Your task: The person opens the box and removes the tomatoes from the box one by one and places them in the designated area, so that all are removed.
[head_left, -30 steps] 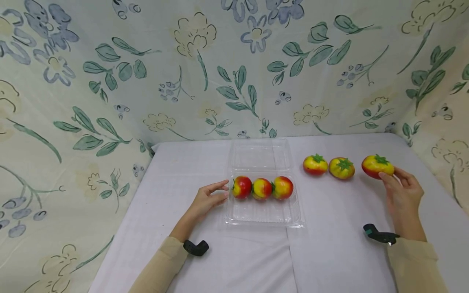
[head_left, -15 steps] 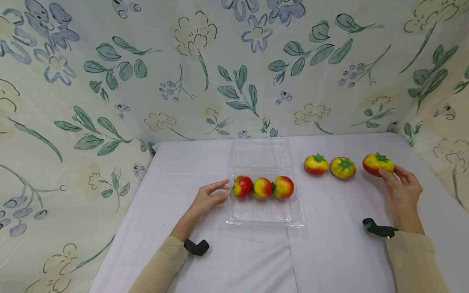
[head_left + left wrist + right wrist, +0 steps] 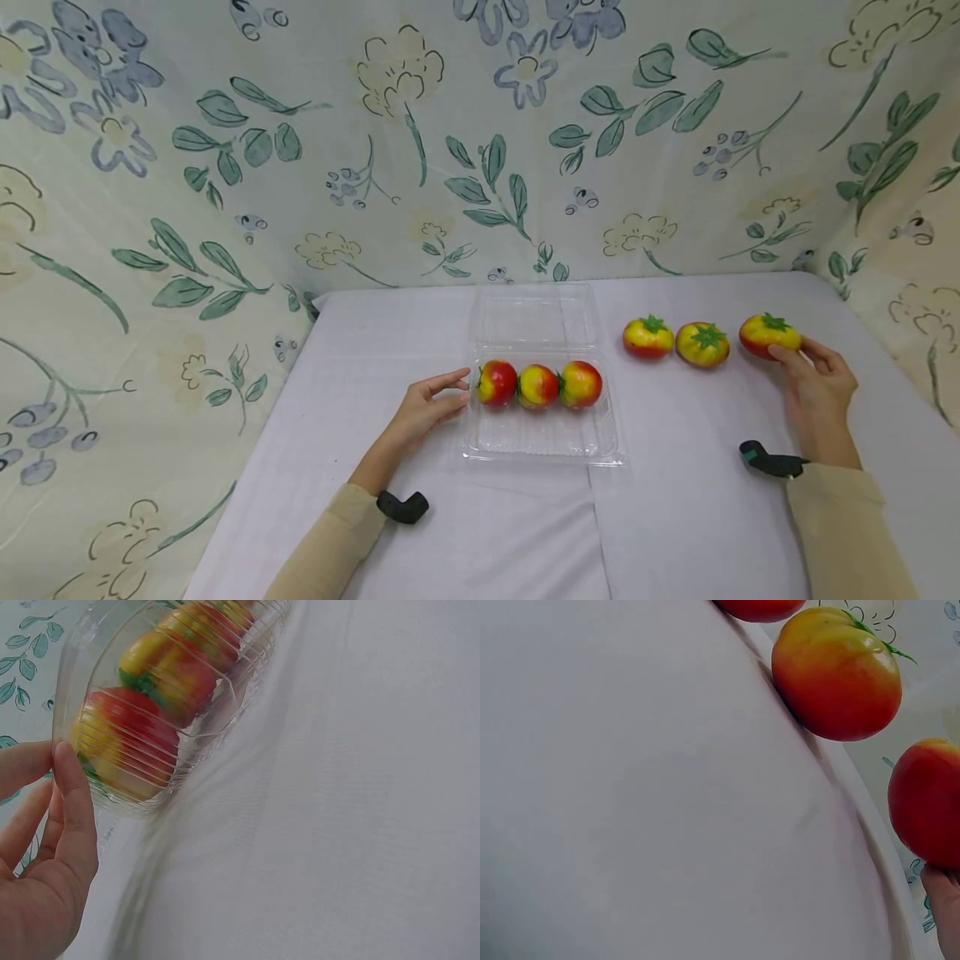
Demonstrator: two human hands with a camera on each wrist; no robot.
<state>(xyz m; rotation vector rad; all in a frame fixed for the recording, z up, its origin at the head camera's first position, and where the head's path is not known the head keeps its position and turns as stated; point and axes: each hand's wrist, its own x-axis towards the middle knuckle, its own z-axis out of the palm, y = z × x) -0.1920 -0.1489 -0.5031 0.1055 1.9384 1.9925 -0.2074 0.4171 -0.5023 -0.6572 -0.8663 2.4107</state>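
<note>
A clear plastic clamshell box lies with its lid folded back on the table. Three red-and-yellow tomatoes sit in a row along the back of its base. My left hand pinches the box's left rim between thumb and fingertips; the left wrist view shows this pinch up close. On the right, my right hand grips another tomato, green calyx upward. Just left of it two more tomatoes, one plumper and one flatter, rest on the cloth.
A white cloth covers the table, with a crease running down its front middle. Floral fabric hangs behind and along both sides. The transparent lid reaches back close to the table's rear edge.
My right hand has shifted slightly left with its tomato, nearer to the two loose ones. The left hand and the box have stayed in place.
</note>
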